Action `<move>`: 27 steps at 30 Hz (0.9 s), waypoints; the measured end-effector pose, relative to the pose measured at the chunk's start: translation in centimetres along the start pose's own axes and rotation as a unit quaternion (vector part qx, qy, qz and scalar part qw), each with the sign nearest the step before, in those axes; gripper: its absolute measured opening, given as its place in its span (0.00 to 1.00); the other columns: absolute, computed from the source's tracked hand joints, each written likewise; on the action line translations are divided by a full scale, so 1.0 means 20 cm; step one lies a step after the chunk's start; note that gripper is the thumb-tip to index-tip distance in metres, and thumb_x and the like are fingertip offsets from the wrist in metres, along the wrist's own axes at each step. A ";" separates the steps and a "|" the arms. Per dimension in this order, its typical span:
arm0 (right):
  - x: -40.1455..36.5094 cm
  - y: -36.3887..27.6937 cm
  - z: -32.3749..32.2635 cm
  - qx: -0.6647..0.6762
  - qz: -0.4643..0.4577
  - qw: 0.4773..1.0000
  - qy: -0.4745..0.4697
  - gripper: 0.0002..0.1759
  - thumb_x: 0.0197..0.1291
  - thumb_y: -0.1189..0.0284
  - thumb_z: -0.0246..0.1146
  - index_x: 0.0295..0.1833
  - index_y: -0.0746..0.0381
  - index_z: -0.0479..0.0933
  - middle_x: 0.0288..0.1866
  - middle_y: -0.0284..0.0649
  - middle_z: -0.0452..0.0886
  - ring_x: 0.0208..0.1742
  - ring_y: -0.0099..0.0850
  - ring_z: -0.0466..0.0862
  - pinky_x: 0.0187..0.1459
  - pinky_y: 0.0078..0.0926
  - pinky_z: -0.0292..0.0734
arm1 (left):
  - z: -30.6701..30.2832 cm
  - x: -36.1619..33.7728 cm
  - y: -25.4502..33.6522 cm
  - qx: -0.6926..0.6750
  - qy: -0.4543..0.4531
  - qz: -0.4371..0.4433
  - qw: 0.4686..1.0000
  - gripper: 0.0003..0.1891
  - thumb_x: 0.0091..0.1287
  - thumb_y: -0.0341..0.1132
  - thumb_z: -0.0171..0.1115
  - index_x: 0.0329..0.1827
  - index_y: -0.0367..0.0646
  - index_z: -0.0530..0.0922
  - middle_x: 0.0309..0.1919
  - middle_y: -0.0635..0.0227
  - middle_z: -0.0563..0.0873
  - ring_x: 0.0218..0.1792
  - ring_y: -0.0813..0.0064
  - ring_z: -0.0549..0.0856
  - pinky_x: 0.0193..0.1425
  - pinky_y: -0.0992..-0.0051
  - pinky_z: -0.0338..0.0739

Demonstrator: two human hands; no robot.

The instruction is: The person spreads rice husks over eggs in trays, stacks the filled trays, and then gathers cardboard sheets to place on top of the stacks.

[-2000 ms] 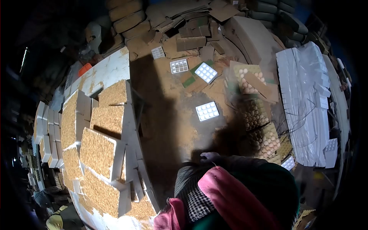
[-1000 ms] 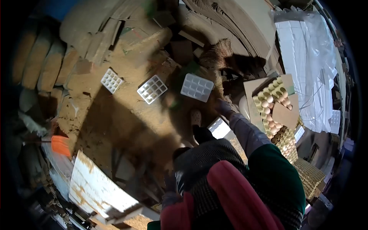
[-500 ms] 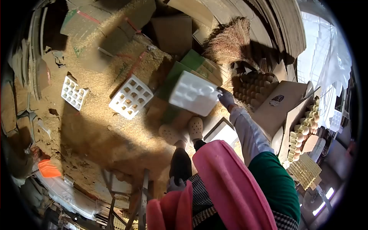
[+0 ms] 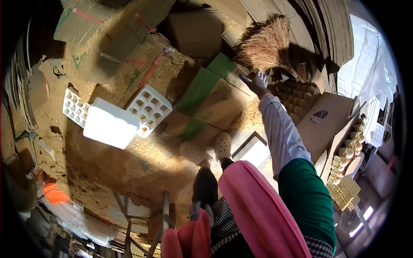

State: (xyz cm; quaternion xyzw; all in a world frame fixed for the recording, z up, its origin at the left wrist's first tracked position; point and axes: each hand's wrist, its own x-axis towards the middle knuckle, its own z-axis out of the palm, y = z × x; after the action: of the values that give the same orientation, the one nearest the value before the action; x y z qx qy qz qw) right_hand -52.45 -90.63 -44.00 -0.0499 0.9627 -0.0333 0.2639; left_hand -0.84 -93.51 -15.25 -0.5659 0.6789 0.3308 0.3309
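My right hand (image 4: 257, 83), in a grey glove, is stretched out with its fingers apart and holds nothing. It is between the straw broom (image 4: 266, 45) and the green-and-brown cardboard box (image 4: 221, 96). To the left, a white foam sheet (image 4: 111, 123) overlaps two white foam trays with square holes, one on its left (image 4: 73, 105) and one on its right (image 4: 150, 109). My left hand (image 4: 201, 211), gloved too, is low beside my dark trouser leg, partly covered by the pink cloth (image 4: 262, 206); its fingers are mostly hidden.
Eggs on trays (image 4: 297, 96) stand right of my right hand, behind a cardboard box (image 4: 325, 114). More eggs in stacked trays (image 4: 346, 152) are farther right. Flattened cardboard (image 4: 81, 26) lies at the upper left. A metal frame (image 4: 165, 210) rises near my left leg.
My right hand has let go of the white foam sheet and moved up slightly, fingers spreading. The sheet has gone left, from above the cardboard box to over the two foam trays.
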 end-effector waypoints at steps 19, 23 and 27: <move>-1.63 -0.49 -0.57 -0.042 -0.383 0.897 -0.215 0.15 0.49 0.72 0.59 0.46 0.56 0.72 0.41 0.44 0.79 0.44 0.43 0.81 0.41 0.39 0.77 | -0.22 0.41 0.67 -0.641 -0.066 0.012 0.765 0.24 0.64 0.42 0.62 0.58 0.38 0.69 0.51 0.60 0.75 0.49 0.67 0.75 0.58 0.65 0.71; -1.78 -0.63 -0.76 -0.014 -0.344 0.908 -0.238 0.16 0.55 0.67 0.59 0.50 0.55 0.70 0.39 0.42 0.80 0.41 0.41 0.82 0.35 0.37 0.77 | -0.46 0.55 0.95 -0.788 -0.001 -0.023 0.615 0.21 0.59 0.33 0.68 0.52 0.35 0.74 0.44 0.66 0.79 0.40 0.73 0.78 0.46 0.73 0.77; -1.74 -0.62 -0.85 0.039 -0.424 0.856 -0.295 0.23 0.58 0.61 0.60 0.58 0.54 0.69 0.52 0.42 0.78 0.51 0.42 0.81 0.45 0.36 0.78 | -0.75 0.49 0.96 -0.725 0.053 -0.096 0.680 0.22 0.49 0.26 0.69 0.49 0.31 0.75 0.43 0.63 0.81 0.39 0.70 0.80 0.42 0.73 0.78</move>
State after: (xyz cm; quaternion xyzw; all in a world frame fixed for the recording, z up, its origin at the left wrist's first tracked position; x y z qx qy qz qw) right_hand -30.42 -98.31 -10.72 -0.4501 0.7234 -0.1627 0.4976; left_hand -22.39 -108.52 -13.55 -0.7073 0.1852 0.6553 -0.1899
